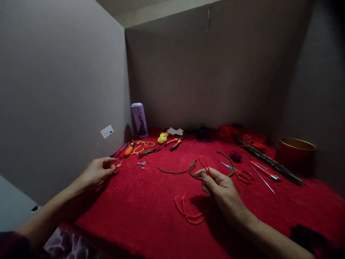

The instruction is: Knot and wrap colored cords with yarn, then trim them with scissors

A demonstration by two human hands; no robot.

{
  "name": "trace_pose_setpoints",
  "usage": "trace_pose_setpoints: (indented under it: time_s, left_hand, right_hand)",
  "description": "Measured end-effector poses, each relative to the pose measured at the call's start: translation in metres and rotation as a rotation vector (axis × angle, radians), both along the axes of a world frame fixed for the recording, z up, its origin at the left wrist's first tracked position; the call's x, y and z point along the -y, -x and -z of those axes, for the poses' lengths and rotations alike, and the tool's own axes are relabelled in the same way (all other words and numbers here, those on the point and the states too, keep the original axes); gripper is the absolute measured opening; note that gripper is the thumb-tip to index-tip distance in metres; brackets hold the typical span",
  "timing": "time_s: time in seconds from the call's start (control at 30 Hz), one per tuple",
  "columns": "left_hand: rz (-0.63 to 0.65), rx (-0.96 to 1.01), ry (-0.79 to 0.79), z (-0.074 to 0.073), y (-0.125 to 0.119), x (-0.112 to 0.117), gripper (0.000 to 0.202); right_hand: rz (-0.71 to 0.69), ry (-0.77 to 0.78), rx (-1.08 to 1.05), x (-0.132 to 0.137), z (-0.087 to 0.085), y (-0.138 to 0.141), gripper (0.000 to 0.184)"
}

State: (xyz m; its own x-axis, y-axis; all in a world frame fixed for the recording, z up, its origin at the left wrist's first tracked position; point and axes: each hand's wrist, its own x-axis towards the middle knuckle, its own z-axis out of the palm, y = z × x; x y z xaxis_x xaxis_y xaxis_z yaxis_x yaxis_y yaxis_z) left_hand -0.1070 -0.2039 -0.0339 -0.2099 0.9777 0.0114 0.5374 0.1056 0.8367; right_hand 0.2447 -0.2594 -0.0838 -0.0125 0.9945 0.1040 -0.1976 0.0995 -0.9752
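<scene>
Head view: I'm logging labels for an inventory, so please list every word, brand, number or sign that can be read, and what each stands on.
No text can be read.
White label on the left wall: its faint marks and dark spot are too small to read.
Purple bottle: shows a pictured figure; no lettering can be made out.
Red cutter: too blurred to tell whether it bears lettering.
</scene>
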Motion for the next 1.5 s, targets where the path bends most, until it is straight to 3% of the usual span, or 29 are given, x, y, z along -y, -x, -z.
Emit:
trace_pose_setpoints:
  time_s: [0.1, 0.23, 0.37, 0.47, 0.57, 0.8, 1.13, 1.5]
  left_hand:
    - [0.169, 0.28, 0.159, -0.011, -0.038, 0.011, 0.043]
    - [0.431, 0.409, 0.302, -0.017, -0.104, 0.021, 0.036]
    - [0.664, 0.477, 0.325, -0.012, -0.164, 0.021, 0.036]
    - [0.722, 0.537, 0.303, -0.003, -0.189, 0.017, 0.031]
    - [0.701, 0.595, 0.286, 0.007, -0.194, 0.015, 0.032]
    - [0.705, 0.7, 0.349, 0.018, -0.185, 0.017, 0.046]
    - [0.741, 0.752, 0.364, 0.018, -0.185, 0.021, 0.031]
    - [0.728, 0.791, 0.357, 0.017, -0.184, 0.024, 0.036]
  right_hand:
    - [-0.031, 0.0, 0.019, 0.0, 0.0, -0.001, 0.034]
    - [-0.102, -0.01, 0.036, 0.002, -0.001, 0.0, 0.031]
    - [-0.215, -0.037, -0.068, -0.001, -0.003, -0.001, 0.043]
    - [-0.175, -0.078, -0.098, -0.004, -0.004, -0.004, 0.032]
    - [-0.127, -0.09, -0.075, -0.007, -0.003, -0.007, 0.021]
    - [-0.152, -0.042, -0.098, -0.008, 0.0, -0.011, 0.015]
    - [-0.136, 0.034, -0.208, -0.01, -0.002, -0.013, 0.005]
    - [-0.117, 0.055, -0.257, -0.009, -0.003, -0.015, 0.007]
